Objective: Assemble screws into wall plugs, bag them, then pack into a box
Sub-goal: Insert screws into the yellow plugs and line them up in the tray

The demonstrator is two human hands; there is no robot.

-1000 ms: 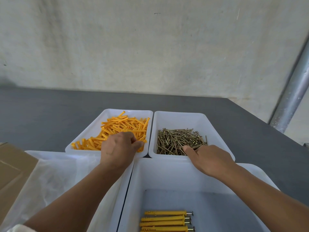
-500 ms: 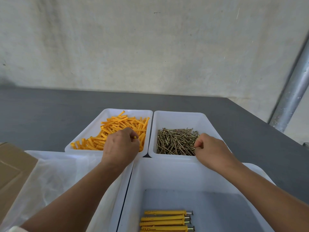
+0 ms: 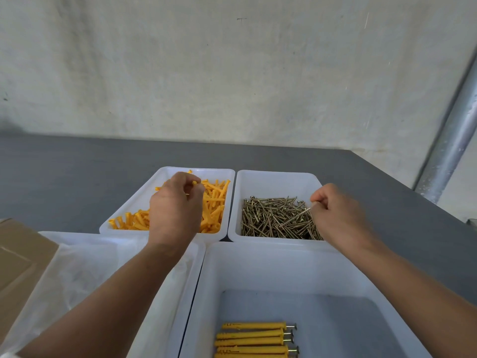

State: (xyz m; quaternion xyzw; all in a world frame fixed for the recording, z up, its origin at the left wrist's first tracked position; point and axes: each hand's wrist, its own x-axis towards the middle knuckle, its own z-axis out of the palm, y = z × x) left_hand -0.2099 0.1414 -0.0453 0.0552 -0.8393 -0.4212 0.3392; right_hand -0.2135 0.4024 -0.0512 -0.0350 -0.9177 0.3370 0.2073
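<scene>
A white tray (image 3: 165,177) at the back left holds a heap of orange wall plugs (image 3: 214,202). My left hand (image 3: 175,210) hovers over it, fingers curled round one orange plug whose tip shows at the fingertips. Beside it, a second white tray (image 3: 276,178) holds a pile of brass screws (image 3: 271,218). My right hand (image 3: 335,215) is above that pile's right side and pinches a single screw that slants down to the left. In the near white bin (image 3: 258,267) lie several yellow plugs with screws set in them (image 3: 255,339).
A white bin with clear plastic bags (image 3: 77,275) sits at the near left. A brown cardboard box (image 3: 18,264) pokes in at the left edge. The grey table (image 3: 64,171) ends at a plastered wall; a metal pole (image 3: 449,143) slants at the right.
Both hands have risen from their trays. The left has lifted an orange plug out of the heap, and the right has closed on a screw and pulled it up from the pile.
</scene>
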